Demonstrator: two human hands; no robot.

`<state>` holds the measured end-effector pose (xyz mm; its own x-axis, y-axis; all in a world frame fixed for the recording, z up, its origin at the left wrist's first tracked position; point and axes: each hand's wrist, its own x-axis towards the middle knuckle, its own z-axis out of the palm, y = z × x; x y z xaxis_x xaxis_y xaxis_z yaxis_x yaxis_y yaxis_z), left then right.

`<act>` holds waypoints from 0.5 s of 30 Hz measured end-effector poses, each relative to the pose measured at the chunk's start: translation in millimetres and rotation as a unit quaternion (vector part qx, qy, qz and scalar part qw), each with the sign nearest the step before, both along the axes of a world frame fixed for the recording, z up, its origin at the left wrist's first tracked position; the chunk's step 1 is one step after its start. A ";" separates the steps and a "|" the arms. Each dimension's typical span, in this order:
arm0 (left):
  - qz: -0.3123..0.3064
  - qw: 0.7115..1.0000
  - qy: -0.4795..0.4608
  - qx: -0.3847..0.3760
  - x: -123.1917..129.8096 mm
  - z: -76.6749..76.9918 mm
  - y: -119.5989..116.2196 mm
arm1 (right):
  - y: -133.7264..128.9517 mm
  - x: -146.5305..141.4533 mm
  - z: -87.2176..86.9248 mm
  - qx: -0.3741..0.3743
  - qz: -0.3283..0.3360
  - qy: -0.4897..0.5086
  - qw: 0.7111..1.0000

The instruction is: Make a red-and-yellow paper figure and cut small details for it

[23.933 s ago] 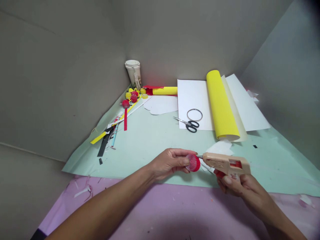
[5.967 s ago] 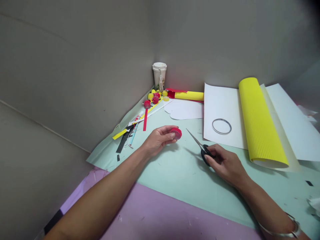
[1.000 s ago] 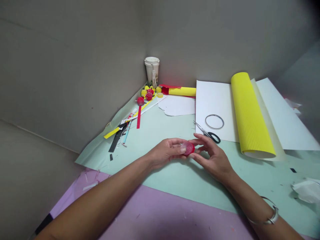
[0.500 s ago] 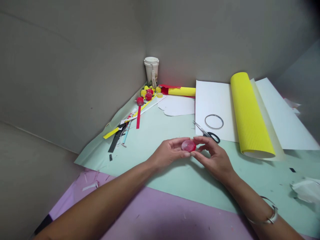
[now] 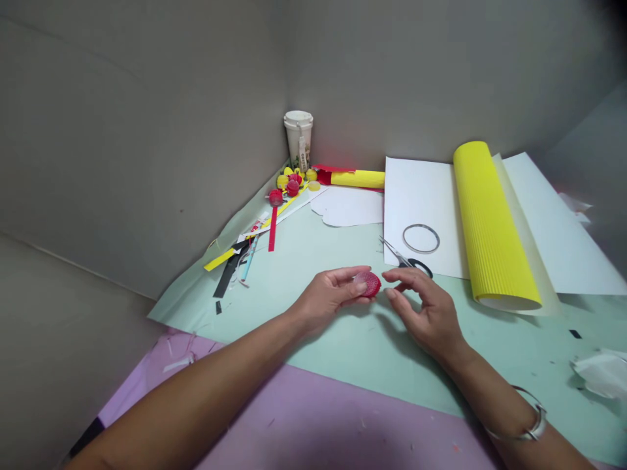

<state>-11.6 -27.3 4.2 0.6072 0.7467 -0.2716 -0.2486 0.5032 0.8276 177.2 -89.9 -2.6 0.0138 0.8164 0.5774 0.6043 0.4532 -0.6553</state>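
Observation:
A small red round piece [image 5: 371, 284] with a pale, ridged face is pinched between the thumb and fingers of my left hand [image 5: 329, 296], above the pale green sheet [image 5: 337, 254]. Just to its right, my right hand [image 5: 425, 310] holds nothing, its thumb and fingers apart with a small gap to the piece. A bracelet circles my right wrist. Behind my right hand lie scissors [image 5: 405, 260] with black handles, their blades pointing back and left. A grey ring [image 5: 421, 238] rests on white paper [image 5: 416, 189] beyond them.
A yellow corrugated roll [image 5: 494, 228] lies at the right. At the back stands a white lidded cup [image 5: 298, 140], with several red and yellow pieces [image 5: 292, 187] before it. Black [image 5: 226, 274], red and yellow strips lie at the left. Crumpled white paper [image 5: 601, 372] is at the far right.
My right hand has let go of the red piece and moved slightly right, its fingers parting. My left hand keeps the piece, its thumb now over the pale face.

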 end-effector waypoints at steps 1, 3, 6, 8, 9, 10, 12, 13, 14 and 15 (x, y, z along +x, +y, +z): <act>-0.001 1.000 -0.001 0.003 -0.2 -0.4 0.4 | 0.1 0.5 -0.3 0.018 -0.014 -0.013 1.000; -0.001 1.000 -0.002 0.008 -0.5 -2.0 1.2 | 0.6 1.3 -1.8 0.049 -0.028 -0.045 0.997; -0.002 1.000 0.002 0.014 -0.6 -4.9 2.0 | 1.4 1.8 -4.6 0.085 -0.034 -0.106 0.990; -0.006 1.000 0.005 0.019 -0.6 -6.3 2.1 | 1.7 1.7 -5.6 0.102 -0.039 -0.141 0.984; -0.007 1.000 0.005 0.022 -0.5 -6.6 1.9 | 1.7 1.5 -5.9 0.109 -0.042 -0.155 0.981; -0.007 1.000 0.005 0.024 -0.4 -6.6 1.6 | 1.8 1.4 -6.0 0.115 -0.043 -0.166 0.978; -0.006 1.000 0.007 0.024 -0.2 -6.1 0.7 | 1.9 1.3 -5.8 0.125 -0.045 -0.184 0.974; -0.006 1.000 0.008 0.024 -0.2 -5.7 0.3 | 1.9 1.3 -5.8 0.130 -0.046 -0.192 0.972; -0.006 1.000 0.010 0.024 -0.2 -5.3 -0.1 | 2.0 1.4 -5.7 0.134 -0.047 -0.200 0.969; -0.008 1.000 0.011 0.024 -0.2 -4.9 -0.5 | 2.0 1.6 -5.7 0.139 -0.048 -0.205 0.968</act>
